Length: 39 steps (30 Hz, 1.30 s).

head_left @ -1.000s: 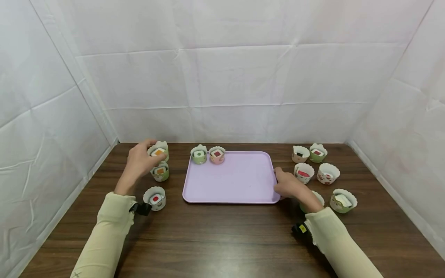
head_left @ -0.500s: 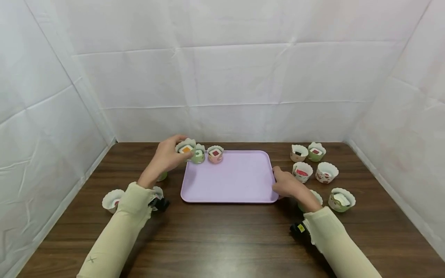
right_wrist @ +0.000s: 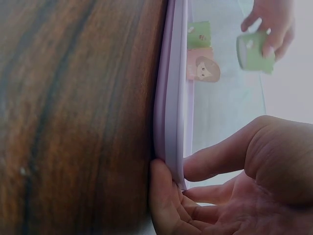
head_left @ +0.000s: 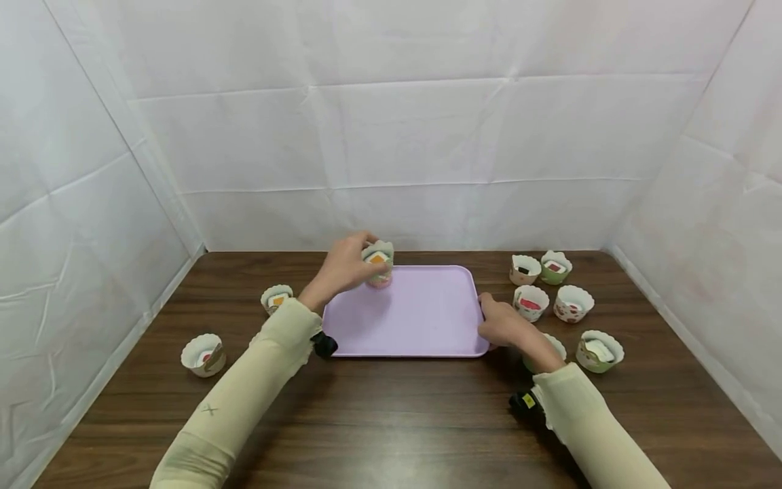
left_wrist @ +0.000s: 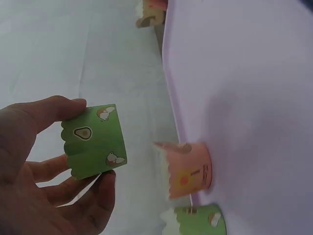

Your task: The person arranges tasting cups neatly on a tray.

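Note:
My left hand holds a green paper baking cup between thumb and fingers, raised above the tray's back edge. In the head view, a white piece with an orange square shows inside it. Just below and beyond it, a pink paper cup stands on the lilac tray, next to another green cup; my hand hides that one in the head view. At the tray's right side, my right hand pinches the rim, thumb on top and fingers underneath.
Several filled paper cups stand right of the tray, including a green one and a white one with a red piece. On the left are a white cup and a green-toned cup. White cloth hangs behind the table.
My left hand has lifted the green cup from the left of the table and carried it rightward, past the tray's back-left corner, to over the pink cup. My right hand stays on the rim.

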{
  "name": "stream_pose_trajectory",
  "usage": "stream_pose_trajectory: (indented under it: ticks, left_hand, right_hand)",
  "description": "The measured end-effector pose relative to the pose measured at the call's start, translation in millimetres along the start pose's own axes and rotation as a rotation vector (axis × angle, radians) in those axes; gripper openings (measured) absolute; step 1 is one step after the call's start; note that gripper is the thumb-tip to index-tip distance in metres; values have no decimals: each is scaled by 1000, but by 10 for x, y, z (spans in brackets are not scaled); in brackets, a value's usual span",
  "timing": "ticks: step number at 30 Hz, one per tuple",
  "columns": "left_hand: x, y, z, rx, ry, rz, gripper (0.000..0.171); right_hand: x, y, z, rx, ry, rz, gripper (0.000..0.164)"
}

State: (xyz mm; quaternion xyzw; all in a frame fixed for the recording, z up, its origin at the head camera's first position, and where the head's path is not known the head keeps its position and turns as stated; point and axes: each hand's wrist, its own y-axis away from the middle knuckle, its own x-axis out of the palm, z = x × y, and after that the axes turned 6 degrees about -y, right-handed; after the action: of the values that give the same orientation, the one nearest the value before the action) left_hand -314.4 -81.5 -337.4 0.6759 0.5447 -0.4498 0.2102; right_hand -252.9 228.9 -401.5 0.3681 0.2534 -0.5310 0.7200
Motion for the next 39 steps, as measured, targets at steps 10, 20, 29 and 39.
stream_pose_trajectory:
  ticks: [10, 20, 29, 39]
  left_hand:
    - [171, -260, -272, 23, 19, 98, 54]
    - [336, -487, -329, 44, -54, 180, 50]
    - [529, -604, -333, 94, -179, 189, 52]
    - [695, -657, -265, 145, -367, 183, 35]
  right_hand:
    - [34, -11, 27, 1, -22, 10, 58]
    - [9, 29, 31, 8, 4, 4, 60]
    - [-9, 34, 10, 7, 1, 2, 59]
    - [-11, 11, 12, 14, 23, -2, 59]
